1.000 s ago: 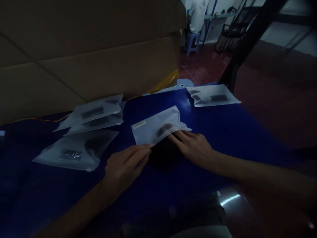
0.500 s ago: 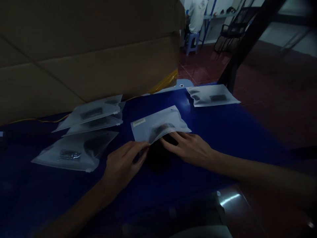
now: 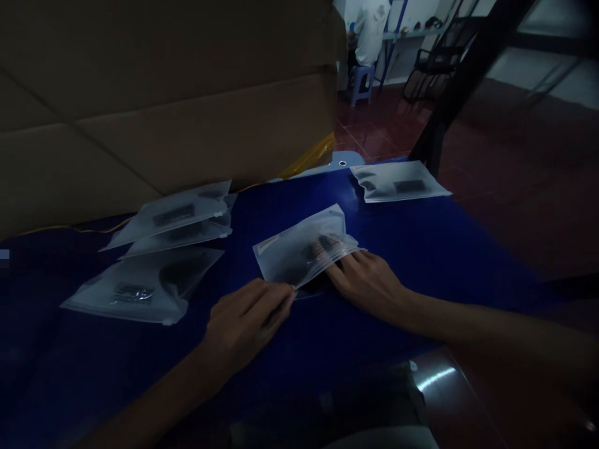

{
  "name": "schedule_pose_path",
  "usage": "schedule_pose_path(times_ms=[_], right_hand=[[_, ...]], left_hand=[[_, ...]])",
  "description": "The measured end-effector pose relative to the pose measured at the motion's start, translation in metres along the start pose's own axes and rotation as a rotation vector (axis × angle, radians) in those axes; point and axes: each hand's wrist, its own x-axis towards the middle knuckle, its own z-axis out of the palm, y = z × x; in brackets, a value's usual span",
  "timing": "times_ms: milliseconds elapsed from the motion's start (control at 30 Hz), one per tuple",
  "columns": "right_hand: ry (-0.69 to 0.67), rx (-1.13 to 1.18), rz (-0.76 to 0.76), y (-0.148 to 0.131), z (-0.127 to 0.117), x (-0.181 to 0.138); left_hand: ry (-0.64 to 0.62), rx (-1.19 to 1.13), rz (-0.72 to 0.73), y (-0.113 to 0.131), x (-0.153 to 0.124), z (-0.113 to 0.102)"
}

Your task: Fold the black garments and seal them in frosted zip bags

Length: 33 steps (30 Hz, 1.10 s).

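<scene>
A frosted plastic zip bag (image 3: 299, 259) with a pale label at its far left corner lies tilted in front of me, its mouth facing me. My left hand (image 3: 250, 321) is closed, pinching the near left corner of the mouth between thumb and fingers. The fingers of my right hand (image 3: 367, 277) reach inside the bag and show faintly through the plastic. They are around a dark item (image 3: 312, 251) whose kind I cannot make out.
Several filled zip bags (image 3: 133, 292) lie on the blue tabletop (image 3: 421, 262) at left. Another filled bag (image 3: 397, 181) lies at the far right. A large cardboard box (image 3: 201, 131) stands behind. Beyond are a seated person (image 3: 370, 31), a stool (image 3: 362, 84) and a chair (image 3: 437, 62).
My right fingers have gone deeper into the bag, and the black shape below its mouth is now mostly gone from view. My left hand has shifted slightly right and nearer, still pinching the bag.
</scene>
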Motion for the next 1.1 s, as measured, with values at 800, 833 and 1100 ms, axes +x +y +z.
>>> schedule_pose_path(times_ms=[800,833,1100], right_hand=[[0.5,0.399,-0.304,0.003,0.001,0.005],[0.553,0.423,-0.352,0.0,0.001,0.005],[0.586,0.421,-0.428,-0.012,-0.004,0.004]], left_hand=[[-0.061,-0.146,0.169,-0.029,-0.01,0.002],[-0.081,-0.196,0.142,-0.029,-0.012,0.003],[-0.185,-0.353,0.137,-0.022,-0.02,0.009]])
